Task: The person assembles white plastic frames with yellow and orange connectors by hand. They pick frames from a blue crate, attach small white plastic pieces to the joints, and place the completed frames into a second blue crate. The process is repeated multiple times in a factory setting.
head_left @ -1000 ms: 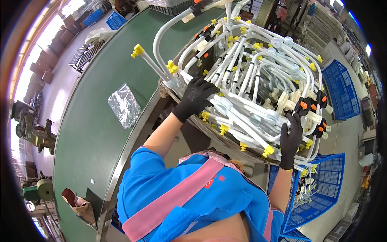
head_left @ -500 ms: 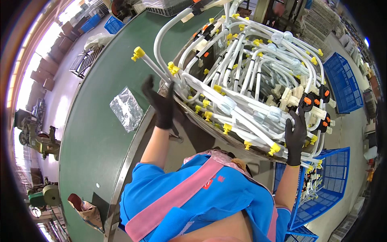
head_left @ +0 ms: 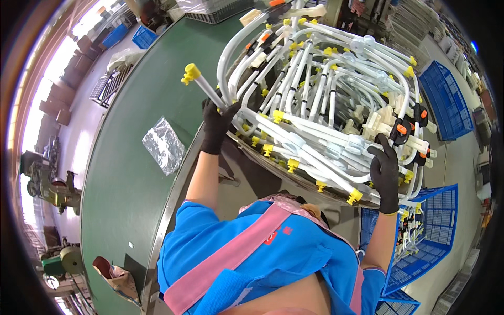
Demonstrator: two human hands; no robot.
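A large bundle of bent white tubes with yellow end fittings and black-and-orange clips fills the space before me. My left hand, in a black glove, is closed round a bent white tube at the bundle's left side. A yellow fitting sticks up from a tube end just beyond that hand. My right hand, gloved in black too, grips tubes at the right side, its fingertips beside a black clip with an orange part. Some of its grip is hidden.
To the left lies a green worktable with a clear plastic bag on it. A brown paper bag stands at its near end. Blue crates are on the right; a nearer blue crate contains more tubes.
My left hand has moved from beside the bundle onto a tube and closed round it. The upper left tube has shifted right. My right hand stays at the right side.
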